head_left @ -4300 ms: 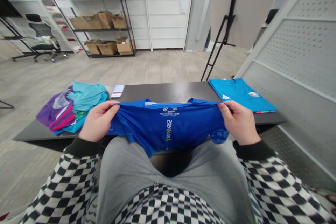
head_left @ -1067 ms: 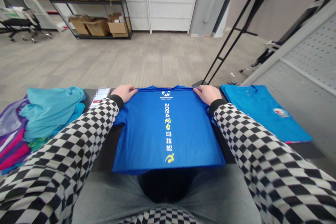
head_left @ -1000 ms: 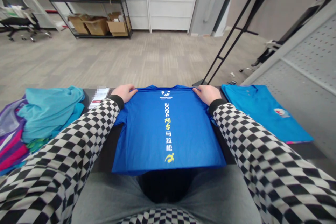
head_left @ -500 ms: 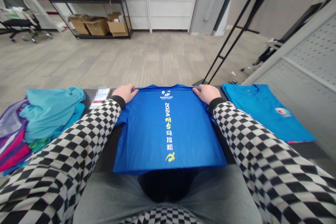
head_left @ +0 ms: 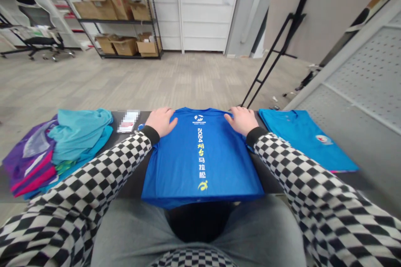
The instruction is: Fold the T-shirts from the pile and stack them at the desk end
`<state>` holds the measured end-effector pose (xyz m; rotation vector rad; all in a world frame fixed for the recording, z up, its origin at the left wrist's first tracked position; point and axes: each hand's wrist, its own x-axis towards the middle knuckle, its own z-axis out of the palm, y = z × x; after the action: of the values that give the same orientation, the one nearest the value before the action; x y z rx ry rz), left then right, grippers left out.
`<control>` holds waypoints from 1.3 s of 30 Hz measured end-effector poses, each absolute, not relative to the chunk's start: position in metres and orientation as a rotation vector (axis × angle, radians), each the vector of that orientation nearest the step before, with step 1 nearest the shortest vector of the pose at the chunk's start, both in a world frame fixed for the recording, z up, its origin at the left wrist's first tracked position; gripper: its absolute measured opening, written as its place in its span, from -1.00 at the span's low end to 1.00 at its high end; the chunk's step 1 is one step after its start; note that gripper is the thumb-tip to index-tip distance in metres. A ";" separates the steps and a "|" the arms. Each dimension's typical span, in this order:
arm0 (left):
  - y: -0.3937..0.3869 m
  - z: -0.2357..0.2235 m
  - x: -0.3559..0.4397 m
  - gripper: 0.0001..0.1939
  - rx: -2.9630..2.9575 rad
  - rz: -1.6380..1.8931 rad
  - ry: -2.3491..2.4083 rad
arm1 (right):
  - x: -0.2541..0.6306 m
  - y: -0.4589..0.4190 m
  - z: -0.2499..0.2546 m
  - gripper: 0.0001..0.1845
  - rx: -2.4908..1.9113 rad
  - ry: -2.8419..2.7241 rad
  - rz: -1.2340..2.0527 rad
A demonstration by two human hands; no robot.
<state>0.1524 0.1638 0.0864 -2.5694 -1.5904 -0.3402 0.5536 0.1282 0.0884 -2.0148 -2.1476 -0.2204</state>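
Across a dark surface, the person's lap in grey trousers sits closest to the camera, just below the near edge. Black-and-white checked sleeves with black cuffs reach forward from both sides of the frame.

A royal-blue T-shirt lies flat at the centre of the surface, its hem at the near edge and its collar farthest away. A vertical line of white and yellow print, "2024" followed by Chinese characters and a small running figure, runs down its middle. The left hand and right hand rest on the shirt's shoulders, either side of the collar. Their fingers lie flat and loosely together, with no pinch on the fabric.

Left of the shirt, near the left hand, a rumpled turquoise garment sits on a purple-and-pink garment. Just beyond the left hand lies a small white card, its print blurred. Right of the shirt lies a flat teal polo shirt with a round badge.

Farther off, beyond a carpeted floor, black metal shelves hold cardboard boxes at upper centre-left. An office chair stands at upper left, and a perforated panel stands at right.
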 end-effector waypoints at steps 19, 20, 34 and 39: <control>0.100 0.023 0.233 -0.10 -2.767 -0.130 -1.729 | 0.462 0.087 0.028 0.10 -2.000 -2.318 0.276; 0.100 0.023 0.234 -0.10 -2.769 -0.131 -1.729 | 0.462 0.087 0.028 0.10 -2.003 -2.319 0.277; 0.101 0.020 0.234 -0.10 -2.759 -0.138 -1.732 | 0.461 0.085 0.031 0.12 -2.008 -2.320 0.288; 0.100 0.022 0.234 -0.11 -2.755 -0.123 -1.741 | 0.460 0.084 0.032 0.12 -2.002 -2.312 0.289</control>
<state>0.2339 0.1005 0.0216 -2.7555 -1.7406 -0.1234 0.4597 0.0840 0.0316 -2.0021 -2.3120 0.2894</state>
